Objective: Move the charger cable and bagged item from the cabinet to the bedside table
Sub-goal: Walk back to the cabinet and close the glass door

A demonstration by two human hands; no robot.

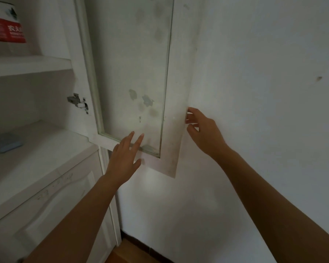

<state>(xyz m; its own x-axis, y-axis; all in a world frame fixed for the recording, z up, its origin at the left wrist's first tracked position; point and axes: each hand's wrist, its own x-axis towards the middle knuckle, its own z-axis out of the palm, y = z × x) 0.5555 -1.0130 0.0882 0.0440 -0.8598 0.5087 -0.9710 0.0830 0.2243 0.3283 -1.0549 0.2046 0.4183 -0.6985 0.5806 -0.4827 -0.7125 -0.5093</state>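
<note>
A white cabinet [46,141] fills the left of the view. Its glass-paned door [177,92] is swung wide against the wall. My right hand [203,130] curls its fingers around the door's outer edge near the bottom. My left hand [123,158] is flat, fingers spread, against the door's lower frame and glass. Neither hand holds a loose object. A small blue item [7,142] lies on the cabinet's lower shelf at the far left. No charger cable and no bedside table are in view.
A red and white labelled container [7,23] stands on the upper shelf [27,65]. A metal hinge [77,102] joins door and cabinet. Below is a closed panelled door [51,215]. A bare white wall [264,92] fills the right; wooden floor [131,253] shows at the bottom.
</note>
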